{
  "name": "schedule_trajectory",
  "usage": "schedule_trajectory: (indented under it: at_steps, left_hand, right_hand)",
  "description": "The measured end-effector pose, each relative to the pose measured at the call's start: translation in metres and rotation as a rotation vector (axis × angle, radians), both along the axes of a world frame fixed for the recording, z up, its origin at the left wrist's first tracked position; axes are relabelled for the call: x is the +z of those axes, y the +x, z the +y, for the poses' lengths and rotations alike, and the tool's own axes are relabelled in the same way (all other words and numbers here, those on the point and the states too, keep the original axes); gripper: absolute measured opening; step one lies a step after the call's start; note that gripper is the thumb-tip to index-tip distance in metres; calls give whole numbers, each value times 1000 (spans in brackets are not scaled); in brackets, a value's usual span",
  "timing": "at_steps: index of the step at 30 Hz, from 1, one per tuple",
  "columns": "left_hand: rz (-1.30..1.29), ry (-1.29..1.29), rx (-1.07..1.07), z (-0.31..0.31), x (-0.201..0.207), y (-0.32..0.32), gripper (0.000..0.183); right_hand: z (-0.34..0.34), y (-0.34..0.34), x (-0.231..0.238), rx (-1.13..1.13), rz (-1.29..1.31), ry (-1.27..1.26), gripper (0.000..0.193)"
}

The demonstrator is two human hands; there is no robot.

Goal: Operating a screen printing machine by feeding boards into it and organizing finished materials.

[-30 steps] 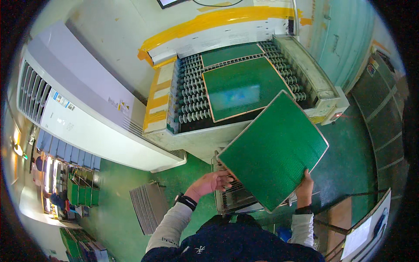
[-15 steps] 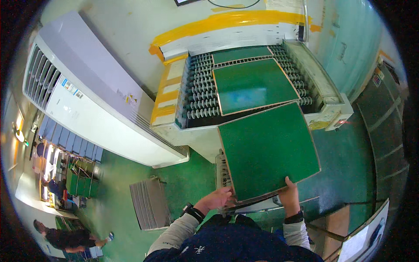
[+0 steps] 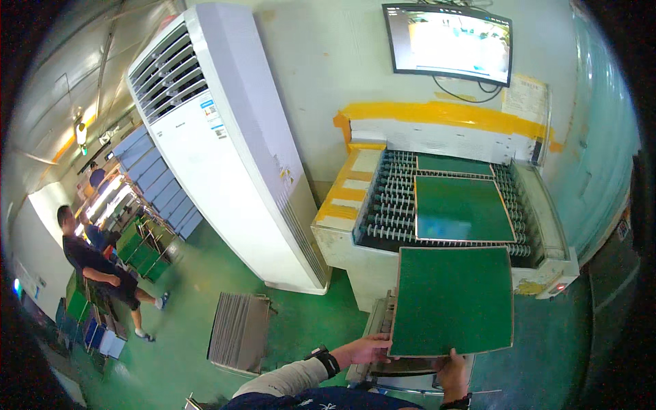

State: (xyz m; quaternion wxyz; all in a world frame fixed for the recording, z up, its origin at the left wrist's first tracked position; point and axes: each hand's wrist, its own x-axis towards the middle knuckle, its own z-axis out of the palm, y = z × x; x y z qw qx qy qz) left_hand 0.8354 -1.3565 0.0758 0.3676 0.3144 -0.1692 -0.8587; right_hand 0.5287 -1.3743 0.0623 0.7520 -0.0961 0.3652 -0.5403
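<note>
A square green board [image 3: 454, 301] with a thin pale border lies in both my hands, its far edge reaching the near end of a roller conveyor [image 3: 388, 198]. My left hand [image 3: 369, 350] grips its near left corner. At the near edge, my right hand [image 3: 452, 374] has its thumb on top and the fingers hidden below. Another green board [image 3: 465, 210] rests on the rollers just beyond the held one. Farther in, a third green board [image 3: 454, 165] shows partly at the conveyor's far end. Beneath the held board, a stand [image 3: 379, 321] is mostly covered.
A tall white air conditioner [image 3: 232, 150] stands left of the conveyor. Grey sheets [image 3: 238, 331] are stacked on the floor at left. A screen [image 3: 449, 44] hangs on the wall. Another person [image 3: 102, 256] stands far left beside racks of green boards [image 3: 143, 246].
The view has swung up and left, bringing the whole screen into sight. Both hands still hold the board at its near side. The boards on the rollers look much the same.
</note>
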Motion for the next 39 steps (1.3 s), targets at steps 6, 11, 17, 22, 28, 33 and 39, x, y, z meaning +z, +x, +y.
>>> schedule_trajectory:
  at_steps: [6, 11, 17, 22, 28, 33, 39]
  left_hand:
    - [26, -75, -7, -7, 9, 0, 43]
    - [97, -121, -26, -11, 1, 1, 46]
    - [151, -94, -16, 1, -3, 10, 51]
    - [156, -91, -4, 7, 5, 21, 57]
    - [212, -156, -34, 10, 10, 30, 58]
    - [254, -157, -16, 22, 11, 47, 59]
    - [191, -190, 31, 38, -22, 84, 57]
  right_hand:
    - [0, 21, 19, 141, 135, -96, 26]
    - [-2, 32, 28, -62, 510, -267, 8]
    - [-11, 33, 31, -34, 132, -43, 13]
    - [-19, 30, 18, 48, 319, -130, 15]
    - [-30, 26, 3, -3, 238, -15, 16]
    - [-32, 38, 23, -52, 187, -53, 17]
    - [-42, 32, 6, -58, 189, -45, 17]
